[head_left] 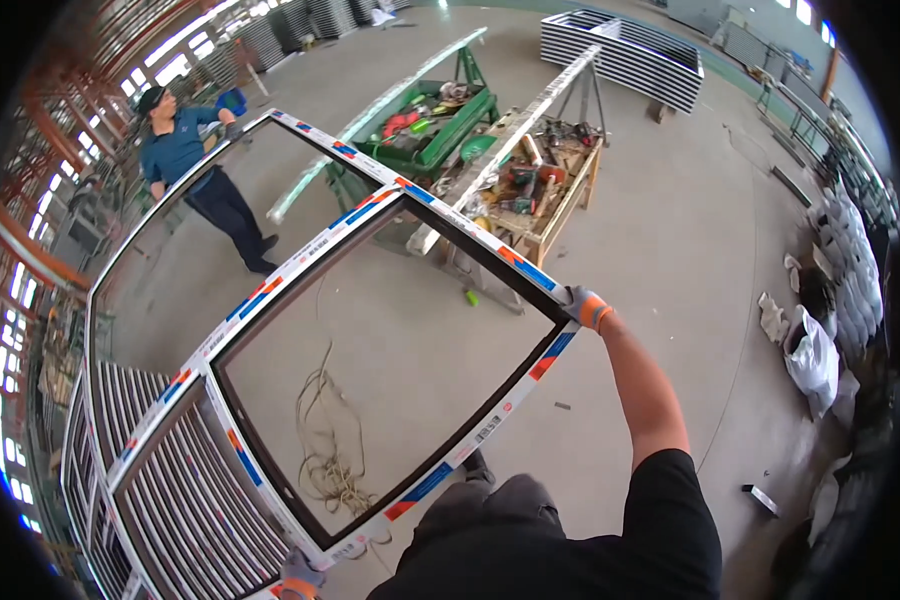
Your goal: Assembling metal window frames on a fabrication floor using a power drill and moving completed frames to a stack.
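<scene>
A large window frame (pixel 485 430) with dark inner edges and white, blue and red protective tape spans the view, divided by crossbars. My right hand (pixel 585 308), in a grey and orange glove, grips its right corner with the fingers wrapped round the bar. Near the lower edge my left hand (pixel 300 578), gloved alike, closes on the near bar by a lower corner. At the far left end a co-worker (pixel 180 150) in a blue shirt and dark cap has a gloved hand on the frame's far corner.
Beyond the frame stand a green tool trough (pixel 430 130), a wooden tool table (pixel 565 220) and long taped rails (pixel 530 110). Cord (pixel 330 480) lies tangled on the floor below. Stacked profiles (pixel 190 470) lie lower left, white sacks (pixel 812 360) at right, striped frame stack (pixel 620 65) behind.
</scene>
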`<state>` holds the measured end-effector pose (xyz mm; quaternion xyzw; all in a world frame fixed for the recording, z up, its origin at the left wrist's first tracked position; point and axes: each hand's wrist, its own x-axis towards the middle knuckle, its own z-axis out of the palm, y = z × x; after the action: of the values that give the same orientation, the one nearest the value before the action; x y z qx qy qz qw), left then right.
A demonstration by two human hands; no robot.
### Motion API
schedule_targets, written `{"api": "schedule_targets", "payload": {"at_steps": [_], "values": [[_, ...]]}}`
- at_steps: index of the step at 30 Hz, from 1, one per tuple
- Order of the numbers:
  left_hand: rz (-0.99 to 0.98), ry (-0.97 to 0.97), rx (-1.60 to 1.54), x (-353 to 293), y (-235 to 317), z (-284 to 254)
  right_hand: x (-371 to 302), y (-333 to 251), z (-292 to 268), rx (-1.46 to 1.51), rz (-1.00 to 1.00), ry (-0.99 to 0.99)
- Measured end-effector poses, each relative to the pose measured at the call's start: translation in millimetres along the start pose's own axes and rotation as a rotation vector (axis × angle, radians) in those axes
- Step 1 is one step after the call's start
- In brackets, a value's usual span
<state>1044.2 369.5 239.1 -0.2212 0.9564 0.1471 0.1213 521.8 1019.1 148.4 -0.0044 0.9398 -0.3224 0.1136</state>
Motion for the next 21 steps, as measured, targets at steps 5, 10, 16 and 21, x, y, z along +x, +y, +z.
{"api": "schedule_targets", "payload": {"at_steps": [5, 10, 16, 21], "values": [[0.043, -0.268, -0.121, 67.5, 67.3, 74.9, 57.7, 7.9, -103.3, -0.294, 0.154, 0.361], [-0.027, -0.209, -0.233, 114.0, 283.6, 79.4, 106.4, 36.6, -193.9, -0.348, 0.181, 0.718], [0.073, -0.18, -0.214, 182.3, 501.6, 77.0, 158.4, 92.9, -205.9, -0.123, -0.111, 0.916], [0.033, -0.153, -0.322, 251.3, 621.5, 116.4, 127.2, 90.0, -230.4, -0.065, -0.334, 0.582]]}}
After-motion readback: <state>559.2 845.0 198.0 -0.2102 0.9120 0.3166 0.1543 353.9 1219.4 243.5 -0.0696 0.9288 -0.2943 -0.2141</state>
